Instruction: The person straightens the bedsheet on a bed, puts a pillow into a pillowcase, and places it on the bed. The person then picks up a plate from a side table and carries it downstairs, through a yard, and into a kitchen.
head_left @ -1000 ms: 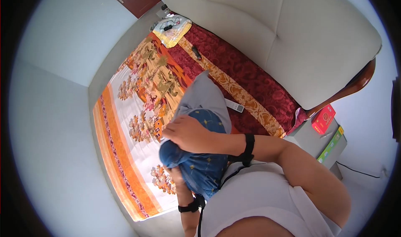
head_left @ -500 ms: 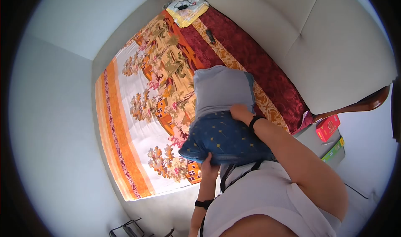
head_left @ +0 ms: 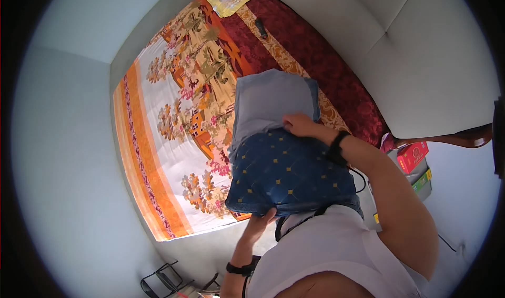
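You have the blue pillow [head_left: 284, 174] directly between your two hands, near your waist. Your left hand [head_left: 255, 227] grasps its near edge, thumb over the top and the other fingers hidden underneath. Your right hand [head_left: 300, 124] is above the pillow's far part, fingers curled in where the blue meets the pale grey cloth [head_left: 274, 97]; you cannot tell from here whether they pinch any fabric. The step in hand appears to be handling the pillow and this cloth together. From this hold, the next move seems to call for a firm left thumb at the edge and a careful right-hand grip on the cloth alone.

The blue fabric carries small yellow diamonds and looks thin and smooth, rounded over a plump, probably soft filling. Beyond your right fingers, the grey cloth lies flatter, plain and roughly square, creased close to your knuckles and bordered with blue along its far side. The patterned bedspread [head_left: 163, 114] spreads out beyond your left fingers, smooth and printed with orange trees. Past your right fingers come the dark red floral fabric [head_left: 347, 88] and then the padded, pale headboard [head_left: 436, 77], with a stitched seam across it.
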`<state>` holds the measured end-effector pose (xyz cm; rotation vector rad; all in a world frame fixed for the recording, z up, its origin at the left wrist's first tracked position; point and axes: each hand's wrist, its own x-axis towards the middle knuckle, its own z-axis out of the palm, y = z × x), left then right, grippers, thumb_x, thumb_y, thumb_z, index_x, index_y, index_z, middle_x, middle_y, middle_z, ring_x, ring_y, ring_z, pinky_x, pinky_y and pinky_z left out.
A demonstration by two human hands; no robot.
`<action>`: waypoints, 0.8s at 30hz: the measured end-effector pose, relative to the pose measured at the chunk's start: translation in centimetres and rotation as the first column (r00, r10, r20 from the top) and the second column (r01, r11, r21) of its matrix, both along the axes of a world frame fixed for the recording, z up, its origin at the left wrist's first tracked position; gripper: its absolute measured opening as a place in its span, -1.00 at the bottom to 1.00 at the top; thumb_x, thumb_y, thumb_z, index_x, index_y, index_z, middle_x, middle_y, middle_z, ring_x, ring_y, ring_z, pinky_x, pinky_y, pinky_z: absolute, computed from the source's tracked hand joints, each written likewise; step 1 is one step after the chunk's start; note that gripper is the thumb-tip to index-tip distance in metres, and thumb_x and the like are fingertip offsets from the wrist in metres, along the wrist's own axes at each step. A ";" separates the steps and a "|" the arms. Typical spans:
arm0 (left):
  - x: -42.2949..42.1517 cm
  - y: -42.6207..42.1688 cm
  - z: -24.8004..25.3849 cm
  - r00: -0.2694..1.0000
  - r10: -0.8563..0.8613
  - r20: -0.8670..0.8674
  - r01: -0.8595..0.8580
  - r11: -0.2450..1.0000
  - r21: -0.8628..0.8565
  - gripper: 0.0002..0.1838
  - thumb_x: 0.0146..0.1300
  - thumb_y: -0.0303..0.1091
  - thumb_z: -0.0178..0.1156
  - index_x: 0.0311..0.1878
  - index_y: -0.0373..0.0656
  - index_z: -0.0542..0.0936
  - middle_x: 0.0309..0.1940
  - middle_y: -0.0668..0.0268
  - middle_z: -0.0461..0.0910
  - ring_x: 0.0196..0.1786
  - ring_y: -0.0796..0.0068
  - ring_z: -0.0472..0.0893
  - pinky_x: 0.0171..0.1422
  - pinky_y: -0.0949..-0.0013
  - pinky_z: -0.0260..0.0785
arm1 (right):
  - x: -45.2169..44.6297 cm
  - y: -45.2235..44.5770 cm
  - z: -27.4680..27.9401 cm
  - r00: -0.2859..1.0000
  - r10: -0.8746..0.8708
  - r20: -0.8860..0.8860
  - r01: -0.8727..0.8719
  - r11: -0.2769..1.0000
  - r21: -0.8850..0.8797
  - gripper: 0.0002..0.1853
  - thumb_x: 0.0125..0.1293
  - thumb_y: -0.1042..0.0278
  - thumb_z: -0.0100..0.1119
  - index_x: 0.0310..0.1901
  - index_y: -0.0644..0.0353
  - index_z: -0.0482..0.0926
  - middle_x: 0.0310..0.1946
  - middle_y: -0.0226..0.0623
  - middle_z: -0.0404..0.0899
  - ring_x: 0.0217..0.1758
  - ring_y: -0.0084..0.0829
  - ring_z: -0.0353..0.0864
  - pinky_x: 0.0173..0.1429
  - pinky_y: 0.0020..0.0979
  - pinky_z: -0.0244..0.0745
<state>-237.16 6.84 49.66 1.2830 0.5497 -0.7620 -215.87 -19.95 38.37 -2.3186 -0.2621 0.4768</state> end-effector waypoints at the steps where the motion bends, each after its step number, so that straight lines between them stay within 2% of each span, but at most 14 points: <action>1: 0.7 2.4 1.0 0.939 -0.330 0.098 0.325 0.944 0.064 -0.59 0.25 -0.40 0.15 0.16 -0.22 0.36 -0.05 0.27 0.50 0.07 0.54 0.45 0.16 0.26 0.40 | -0.9 -0.6 1.9 0.999 0.003 -0.050 0.006 0.984 0.179 -0.75 0.18 0.33 0.01 -0.11 0.18 0.41 -0.33 -0.11 0.53 -0.24 -0.12 0.52 -0.15 -0.21 0.37; 2: 1.7 7.2 -0.1 0.499 -0.842 0.204 0.728 0.535 0.428 -0.70 0.30 -0.39 0.08 0.06 -0.29 0.45 -0.09 0.23 0.55 -0.02 0.54 0.53 0.14 0.34 0.40 | -1.9 -0.7 3.0 0.999 0.003 -0.051 0.006 0.986 0.169 -0.75 0.18 0.33 0.01 -0.11 0.18 0.41 -0.33 -0.11 0.53 -0.24 -0.12 0.52 -0.15 -0.21 0.37; 3: 3.8 8.6 2.7 0.590 -0.799 -0.117 0.759 0.499 0.419 -0.75 0.36 -0.36 -0.02 -0.06 -0.33 0.52 -0.25 0.22 0.63 -0.18 0.49 0.61 0.03 0.41 0.44 | -2.9 -0.5 4.1 0.993 0.045 -0.108 -0.028 0.988 0.153 -0.74 0.16 0.34 0.01 -0.12 0.22 0.40 -0.31 -0.08 0.54 -0.19 -0.10 0.53 -0.12 -0.18 0.37; 4: 5.8 9.6 4.7 0.698 -0.692 -0.183 0.646 0.498 0.579 -0.74 0.37 -0.37 -0.08 -0.26 -0.29 0.58 -0.41 0.28 0.66 -0.26 0.47 0.65 -0.12 0.40 0.46 | -3.7 -0.1 4.7 0.983 0.083 -0.163 -0.061 0.988 0.141 -0.72 0.13 0.35 0.01 -0.12 0.26 0.40 -0.28 -0.05 0.55 -0.15 -0.07 0.53 -0.09 -0.15 0.37; 5: 7.8 9.2 6.4 0.766 -0.623 0.161 0.391 0.650 0.652 -0.73 0.37 -0.36 -0.09 -0.31 -0.27 0.56 -0.46 0.26 0.65 -0.29 0.46 0.65 -0.27 0.36 0.48 | -4.1 0.4 4.8 0.984 0.080 -0.159 -0.059 0.989 0.134 -0.72 0.13 0.35 0.01 -0.12 0.26 0.40 -0.28 -0.05 0.55 -0.15 -0.07 0.53 -0.09 -0.15 0.37; 6: 10.3 6.3 9.0 0.699 -0.697 0.159 0.169 0.377 0.911 -0.83 0.32 -0.37 -0.01 -0.24 -0.26 0.52 -0.53 0.25 0.61 -0.38 0.34 0.64 -0.34 0.35 0.47 | -4.2 1.1 4.8 0.990 0.104 -0.091 -0.084 0.976 0.202 -0.71 0.10 0.37 0.03 -0.13 0.27 0.40 -0.28 -0.03 0.54 -0.15 -0.07 0.53 -0.10 -0.14 0.37; 8: 13.2 3.4 5.3 0.513 -0.770 0.380 0.074 0.481 0.874 -0.48 0.15 -0.21 0.22 0.13 -0.20 0.34 -0.14 0.06 0.52 -0.09 0.11 0.54 -0.01 0.26 0.39 | -4.0 2.5 6.0 0.993 0.120 -0.016 -0.112 0.958 0.262 -0.70 0.07 0.39 0.05 -0.13 0.28 0.41 -0.29 -0.02 0.54 -0.16 -0.06 0.53 -0.11 -0.13 0.36; 10: 14.8 -2.0 2.4 0.156 -0.935 0.318 0.040 0.328 0.944 -0.37 0.06 -0.11 0.30 0.13 -0.21 0.33 -0.01 0.05 0.43 0.07 0.08 0.44 0.16 0.20 0.28 | -3.7 3.2 8.4 0.970 0.244 -0.001 -0.236 0.939 0.251 -0.67 0.04 0.43 0.05 -0.10 0.27 0.40 -0.23 -0.03 0.53 -0.13 -0.04 0.52 -0.10 -0.13 0.37; 12: 16.5 -4.3 0.9 0.149 -0.959 0.241 0.180 0.266 0.947 -0.49 0.06 -0.28 0.24 0.09 -0.19 0.36 0.00 0.05 0.42 0.04 0.02 0.43 0.11 0.18 0.31 | -4.9 3.5 8.7 0.965 0.226 0.131 -0.254 0.930 0.267 -0.68 0.02 0.46 0.09 -0.12 0.22 0.40 -0.28 -0.08 0.51 -0.18 -0.09 0.52 -0.16 -0.16 0.36; 14: 19.2 -2.5 -2.5 0.147 -0.986 0.072 -0.019 0.070 0.997 -0.52 0.01 -0.38 0.22 0.05 -0.16 0.37 0.06 0.09 0.39 0.06 0.05 0.44 0.07 0.14 0.34 | -4.7 2.4 8.7 0.944 0.202 0.259 -0.272 0.923 0.271 -0.69 0.00 0.48 0.12 -0.15 0.17 0.41 -0.34 -0.13 0.49 -0.23 -0.14 0.51 -0.22 -0.19 0.36; 16: 18.9 0.5 -2.7 0.205 -0.956 0.209 -0.275 0.149 0.950 -0.55 0.04 -0.53 0.09 0.07 -0.14 0.37 0.07 0.10 0.38 0.04 0.06 0.46 0.05 0.16 0.37 | -4.4 0.2 8.1 0.719 0.137 0.681 -0.190 0.982 0.004 -0.74 0.05 0.45 0.09 -0.17 0.15 0.41 -0.41 -0.19 0.43 -0.27 -0.18 0.50 -0.23 -0.18 0.37; 18: 17.6 4.3 -3.2 0.363 -0.910 0.200 -0.206 0.131 0.970 -0.56 0.10 -0.58 -0.04 0.11 -0.13 0.35 0.11 0.09 0.35 0.07 0.06 0.45 0.08 0.17 0.36 | -2.4 -3.4 8.6 0.619 0.145 0.772 0.114 0.956 -0.271 -0.77 0.11 0.37 0.02 -0.17 0.14 0.41 -0.49 -0.21 0.34 -0.32 -0.20 0.46 -0.18 -0.16 0.41; 22: 14.2 3.3 1.8 0.458 -0.846 0.272 0.031 0.322 0.946 -0.52 0.14 -0.59 -0.11 0.18 -0.12 0.34 0.07 0.03 0.40 0.07 0.03 0.46 0.12 0.19 0.33 | -1.9 -8.0 4.7 0.706 -0.073 0.704 0.331 0.913 -0.238 -0.76 0.18 0.36 -0.07 -0.12 0.20 0.39 -0.36 -0.09 0.44 -0.22 -0.09 0.51 -0.07 -0.08 0.42; 24: 12.9 4.0 0.9 0.498 -0.798 0.340 0.077 0.431 0.899 -0.50 0.14 -0.61 -0.12 0.20 -0.11 0.34 0.05 0.02 0.42 0.06 0.04 0.46 0.14 0.20 0.32 | -4.8 -8.1 1.9 0.893 -0.380 0.242 0.423 0.891 -0.163 -0.70 0.19 0.33 -0.06 -0.07 0.28 0.36 -0.19 0.10 0.49 -0.08 0.03 0.52 -0.01 -0.03 0.41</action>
